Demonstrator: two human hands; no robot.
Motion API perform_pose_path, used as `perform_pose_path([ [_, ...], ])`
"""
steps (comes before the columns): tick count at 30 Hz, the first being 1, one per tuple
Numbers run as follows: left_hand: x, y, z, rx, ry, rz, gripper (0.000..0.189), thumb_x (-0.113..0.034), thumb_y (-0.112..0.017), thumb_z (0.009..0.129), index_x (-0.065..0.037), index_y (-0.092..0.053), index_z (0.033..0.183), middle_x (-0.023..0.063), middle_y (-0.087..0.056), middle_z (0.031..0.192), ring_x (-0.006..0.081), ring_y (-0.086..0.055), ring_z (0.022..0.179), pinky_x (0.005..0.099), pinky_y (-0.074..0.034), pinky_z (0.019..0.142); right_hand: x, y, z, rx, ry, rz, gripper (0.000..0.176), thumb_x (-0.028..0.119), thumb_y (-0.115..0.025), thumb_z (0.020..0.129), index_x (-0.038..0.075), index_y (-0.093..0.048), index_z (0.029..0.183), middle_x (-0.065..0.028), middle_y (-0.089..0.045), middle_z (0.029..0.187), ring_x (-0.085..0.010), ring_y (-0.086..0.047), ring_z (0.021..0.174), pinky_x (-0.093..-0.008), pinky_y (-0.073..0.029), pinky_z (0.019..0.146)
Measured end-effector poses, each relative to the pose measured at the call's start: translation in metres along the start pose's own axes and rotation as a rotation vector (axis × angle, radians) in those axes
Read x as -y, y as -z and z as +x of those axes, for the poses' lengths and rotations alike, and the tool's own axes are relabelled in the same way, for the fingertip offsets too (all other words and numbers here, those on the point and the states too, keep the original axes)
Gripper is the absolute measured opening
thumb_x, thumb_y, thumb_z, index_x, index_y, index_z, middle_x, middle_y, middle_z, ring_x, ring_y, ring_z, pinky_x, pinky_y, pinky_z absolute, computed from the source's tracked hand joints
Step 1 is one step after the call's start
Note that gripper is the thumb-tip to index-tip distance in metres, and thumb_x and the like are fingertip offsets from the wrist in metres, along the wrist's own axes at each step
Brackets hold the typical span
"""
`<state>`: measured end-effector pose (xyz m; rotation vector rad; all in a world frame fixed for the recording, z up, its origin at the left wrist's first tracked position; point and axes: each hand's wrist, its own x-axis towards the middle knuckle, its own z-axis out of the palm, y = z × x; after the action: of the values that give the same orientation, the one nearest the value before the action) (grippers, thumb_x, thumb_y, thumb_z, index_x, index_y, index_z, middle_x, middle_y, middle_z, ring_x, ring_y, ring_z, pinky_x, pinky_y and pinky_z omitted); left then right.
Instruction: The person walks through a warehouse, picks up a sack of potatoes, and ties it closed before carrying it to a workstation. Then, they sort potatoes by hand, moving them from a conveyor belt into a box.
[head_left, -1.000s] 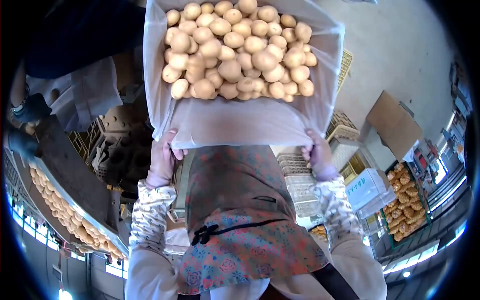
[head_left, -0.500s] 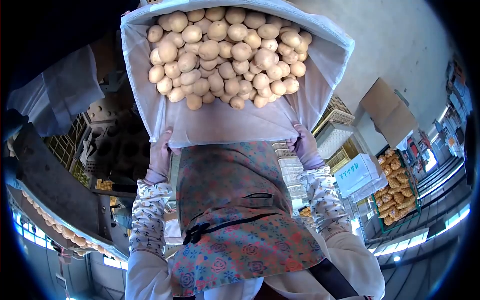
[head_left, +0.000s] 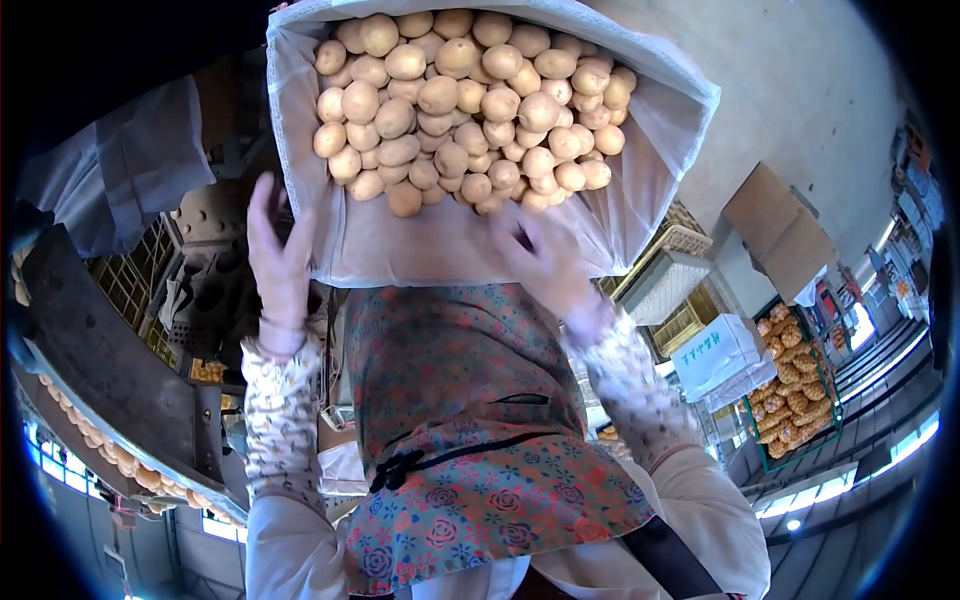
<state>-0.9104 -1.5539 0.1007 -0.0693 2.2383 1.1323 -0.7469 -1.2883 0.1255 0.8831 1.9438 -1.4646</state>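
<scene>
A heap of pale potatoes (head_left: 440, 100) lies in a wide container lined with thin white fabric (head_left: 420, 245), its edges turned out over the rim. My left hand (head_left: 281, 262) is at the left side of the liner, thumb and fingers apart, with nothing in it. Over the near flap of the fabric reaches my right hand (head_left: 550, 265), slightly blurred, its fingers apart and their tips at the lowest potatoes. A flowered apron (head_left: 460, 400) covers my front below the container.
To the left stands dark metal machinery (head_left: 110, 350) with a row of potatoes along its edge. On the right are stacked yellow crates (head_left: 680, 330), a white box (head_left: 715, 350), an open cardboard box (head_left: 775, 215) and a green-framed bin with bagged potatoes (head_left: 795, 390).
Both hands have let go of the liner's near edge. The left has moved up and outward to the side; the right has moved in towards the potatoes. The container appears slightly further right.
</scene>
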Motion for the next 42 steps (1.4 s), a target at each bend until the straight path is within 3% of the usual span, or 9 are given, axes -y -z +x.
perform_pose_path([
  [3, -0.050, -0.021, 0.062, -0.050, -0.269, 0.300, 0.059, -0.025, -0.069, 0.085, 0.001, -0.048, 0.133, 0.0237, -0.056, 0.126, 0.0341, -0.056, 0.115, 0.0386, -0.044, 0.098, 0.019, -0.023, 0.070, -0.102, 0.085, -0.347, 0.042, 0.031, -0.070, 0.081, 0.004, -0.053, 0.108, -0.0142, -0.064, 0.081, -0.0358, -0.065, 0.088, -0.0431, -0.052, 0.075],
  [6, -0.054, -0.033, 0.111, -0.122, -0.124, 0.533, 0.047, -0.033, -0.063, 0.085, -0.004, -0.057, 0.121, 0.0221, -0.064, 0.112, 0.0371, -0.061, 0.105, 0.0415, -0.048, 0.091, 0.001, -0.045, 0.107, 0.041, -0.008, -0.556, 0.048, 0.035, -0.073, 0.078, 0.008, -0.055, 0.114, -0.0167, -0.064, 0.100, -0.0331, -0.064, 0.096, -0.0414, -0.052, 0.081],
  [10, -0.041, -0.035, 0.125, -0.234, -0.123, 0.551, 0.040, -0.036, -0.059, 0.086, -0.007, -0.064, 0.112, 0.0180, -0.069, 0.098, 0.0356, -0.065, 0.095, 0.0430, -0.050, 0.086, -0.051, -0.037, 0.086, 0.090, -0.053, 0.409, 0.053, 0.027, -0.075, 0.082, 0.006, -0.052, 0.125, -0.0060, -0.063, 0.103, -0.0151, -0.061, 0.091, -0.0283, -0.051, 0.083],
  [17, -0.041, -0.039, 0.123, -0.259, -0.121, 0.547, 0.037, -0.035, -0.059, 0.086, -0.008, -0.065, 0.110, 0.0164, -0.070, 0.097, 0.0347, -0.066, 0.093, 0.0427, -0.050, 0.084, 0.010, -0.010, 0.026, 0.170, 0.052, 0.961, 0.049, -0.003, -0.064, 0.084, 0.002, -0.047, 0.130, -0.0063, -0.061, 0.105, -0.0119, -0.061, 0.085, -0.0242, -0.051, 0.072],
  [18, -0.041, -0.039, 0.122, -0.261, -0.122, 0.535, 0.037, -0.035, -0.059, 0.085, -0.008, -0.065, 0.110, 0.0163, -0.070, 0.097, 0.0346, -0.066, 0.092, 0.0427, -0.050, 0.084, 0.020, 0.003, 0.022, 0.266, 0.018, 0.911, 0.054, -0.006, -0.068, 0.080, -0.001, -0.047, 0.130, -0.0063, -0.051, 0.129, -0.0083, -0.055, 0.102, -0.0251, -0.048, 0.089],
  [28, -0.038, -0.041, 0.124, -0.261, -0.138, 0.535, 0.036, -0.034, -0.060, 0.085, -0.008, -0.065, 0.109, 0.0166, -0.069, 0.097, 0.0352, -0.066, 0.092, 0.0429, -0.051, 0.084, 0.047, 0.015, 0.008, 0.319, -0.197, 0.916, 0.034, 0.030, -0.049, 0.101, 0.003, -0.055, 0.121, -0.0091, -0.062, 0.115, -0.0103, -0.064, 0.081, -0.0180, -0.045, 0.049],
  [33, -0.037, -0.041, 0.124, -0.271, -0.138, 0.541, 0.036, -0.034, -0.061, 0.084, -0.008, -0.066, 0.108, 0.0169, -0.069, 0.097, 0.0354, -0.066, 0.092, 0.0429, -0.051, 0.083, 0.042, 0.014, 0.011, 0.431, -0.208, 1.225, 0.036, 0.034, -0.046, 0.102, 0.008, -0.054, 0.125, -0.0086, -0.063, 0.108, -0.0112, -0.064, 0.085, -0.0180, -0.045, 0.048],
  [37, -0.043, -0.042, 0.121, -0.271, -0.143, 0.484, 0.035, -0.034, -0.061, 0.085, -0.008, -0.066, 0.108, 0.0167, -0.069, 0.097, 0.0353, -0.066, 0.092, 0.0428, -0.050, 0.083, 0.024, 0.005, 0.006, 0.326, -0.007, 0.945, 0.035, 0.031, -0.048, 0.101, 0.010, -0.050, 0.129, -0.0086, -0.062, 0.111, -0.0114, -0.064, 0.085, -0.0194, -0.048, 0.052],
  [42, -0.044, -0.041, 0.121, -0.264, -0.124, 0.494, 0.035, -0.034, -0.063, 0.084, -0.008, -0.066, 0.108, 0.0161, -0.070, 0.097, 0.0343, -0.066, 0.091, 0.0416, -0.051, 0.083, 0.034, 0.005, 0.000, 0.254, -0.170, 0.953, 0.033, 0.027, -0.046, 0.101, 0.007, -0.050, 0.127, -0.0115, -0.061, 0.113, -0.0145, -0.064, 0.086, -0.0237, -0.053, 0.064],
])
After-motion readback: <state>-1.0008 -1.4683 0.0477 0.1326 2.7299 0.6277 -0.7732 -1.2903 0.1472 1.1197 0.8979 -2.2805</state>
